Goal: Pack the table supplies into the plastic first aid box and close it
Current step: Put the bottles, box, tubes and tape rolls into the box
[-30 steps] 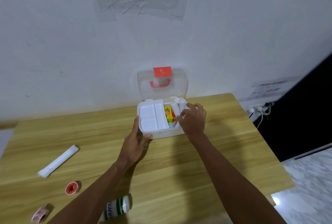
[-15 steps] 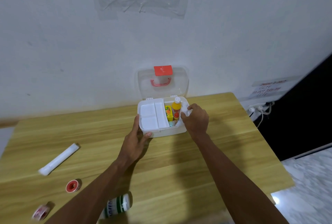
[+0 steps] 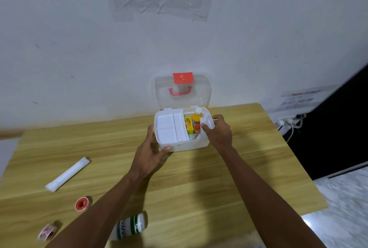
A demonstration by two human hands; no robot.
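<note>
I had the first aid box (image 3: 182, 145) at 12 o'clock on the table (image 3: 229, 178), its lid (image 3: 199, 92) standing open. My left hand (image 3: 151, 152) held the near-left corner, thumb on the front wall. My right hand (image 3: 218, 131) pinched a small white item (image 3: 207, 121) over the right compartment, beside the orange bottle (image 3: 196, 120); what it was I could not tell. I judged the box light, stiff and slick, apt to slide unless braced. Off at 7 to 8 o'clock lay a long white packet (image 3: 67, 174), a red tape roll (image 3: 82, 204), a blurred roll (image 3: 47, 231) and a green-striped bottle (image 3: 129, 225): light things, I guessed, the round ones prone to rolling, best gripped across their width
</note>
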